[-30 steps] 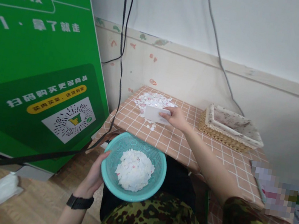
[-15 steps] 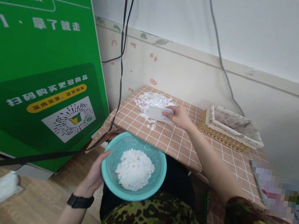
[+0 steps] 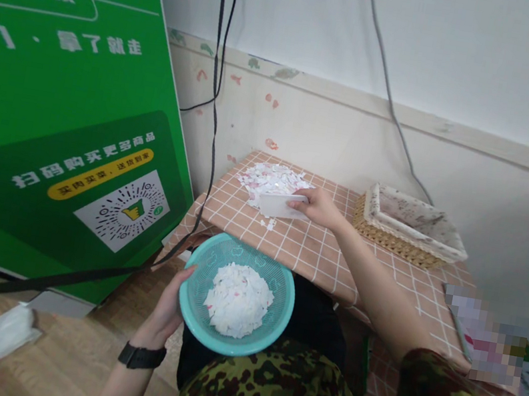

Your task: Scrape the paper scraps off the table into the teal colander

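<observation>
Reading “拿了就走”, the green panel (image 3: 59,93) stands left of the teal colander (image 3: 272,328)

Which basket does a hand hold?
The round turquoise plastic basket, held by the left hand; the rectangular tan wicker basket stands on the brown checked tablecloth.

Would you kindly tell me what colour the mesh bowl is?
The mesh bowl is turquoise, shown best in the head view.
</observation>
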{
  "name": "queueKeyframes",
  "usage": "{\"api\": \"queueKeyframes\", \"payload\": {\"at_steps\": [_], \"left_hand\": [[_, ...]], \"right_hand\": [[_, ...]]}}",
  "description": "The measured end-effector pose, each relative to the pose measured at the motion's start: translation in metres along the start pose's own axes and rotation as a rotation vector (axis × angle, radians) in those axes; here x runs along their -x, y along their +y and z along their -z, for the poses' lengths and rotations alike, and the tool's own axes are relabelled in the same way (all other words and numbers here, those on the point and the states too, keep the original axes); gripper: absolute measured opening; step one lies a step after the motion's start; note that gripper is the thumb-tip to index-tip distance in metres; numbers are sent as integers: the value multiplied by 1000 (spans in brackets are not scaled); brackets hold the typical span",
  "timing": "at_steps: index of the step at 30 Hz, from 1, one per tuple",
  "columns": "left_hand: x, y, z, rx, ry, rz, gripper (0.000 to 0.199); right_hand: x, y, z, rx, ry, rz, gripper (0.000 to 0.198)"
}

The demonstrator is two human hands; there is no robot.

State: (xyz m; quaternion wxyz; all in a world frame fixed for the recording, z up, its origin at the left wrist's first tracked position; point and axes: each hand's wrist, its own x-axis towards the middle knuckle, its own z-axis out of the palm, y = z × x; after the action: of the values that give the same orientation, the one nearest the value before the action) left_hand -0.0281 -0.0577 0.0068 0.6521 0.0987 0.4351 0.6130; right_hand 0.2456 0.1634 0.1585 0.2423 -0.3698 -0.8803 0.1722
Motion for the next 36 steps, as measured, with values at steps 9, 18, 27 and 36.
{"api": "queueKeyframes", "payload": {"at_steps": [9, 18, 27, 36], "left_hand": [[1, 0, -3, -15, 24, 10, 25], [1, 0, -3, -25, 25, 6, 27], [-1, -2, -1, -5, 27, -4, 25], [-1, -1, 0, -23, 39, 13, 29]], "right_hand": [[-2, 0, -1, -26, 17, 42, 23], [-4, 2, -8, -5, -11, 95, 21], [-1, -5, 7, -44, -34, 19, 24], [-9, 0, -3, 64, 20, 19, 21]]}}
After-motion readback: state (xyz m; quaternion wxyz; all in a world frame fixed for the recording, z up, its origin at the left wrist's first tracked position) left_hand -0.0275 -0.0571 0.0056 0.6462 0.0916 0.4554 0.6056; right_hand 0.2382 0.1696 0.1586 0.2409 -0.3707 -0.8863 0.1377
